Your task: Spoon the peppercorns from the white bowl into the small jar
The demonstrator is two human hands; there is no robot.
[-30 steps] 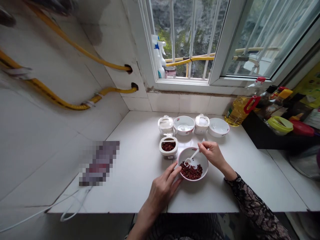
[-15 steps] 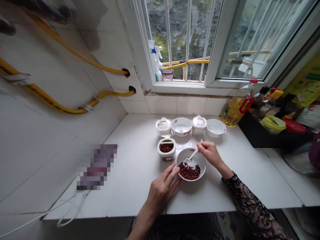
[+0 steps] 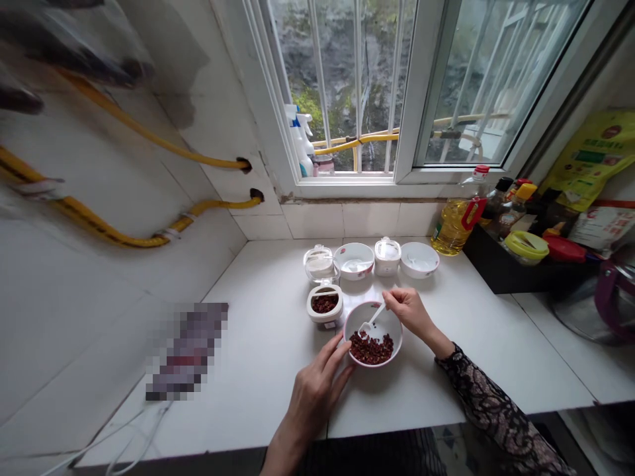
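A white bowl (image 3: pixel 387 322) with a pink rim holds dark red dried peppercorns (image 3: pixel 371 350), heaped toward its near side. My left hand (image 3: pixel 313 391) rests against the bowl's left side, its fingers curved along the rim and the thumb lower down. Between the fingers of my right hand (image 3: pixel 409 312) is the handle of a small white spoon (image 3: pixel 373 320). The spoon's head touches the peppercorns at their far left edge. Just beyond my left fingertips stands an open seasoning jar (image 3: pixel 325 318) with similar peppercorns inside.
Behind sit a lidded jar (image 3: pixel 320 266), a white bowl (image 3: pixel 354 272), another jar (image 3: pixel 387 264) and a second bowl (image 3: pixel 419 271). An oil bottle (image 3: pixel 449 228) and a black rack (image 3: pixel 489 261) of condiments are to the right. A blurred object (image 3: pixel 191 350) with a cable lies left.
The whole view has shifted, so the counter and bowls appear slightly lower and further left. Both hands keep their hold, and the spoon stays at nearly the same spot in the bowl.
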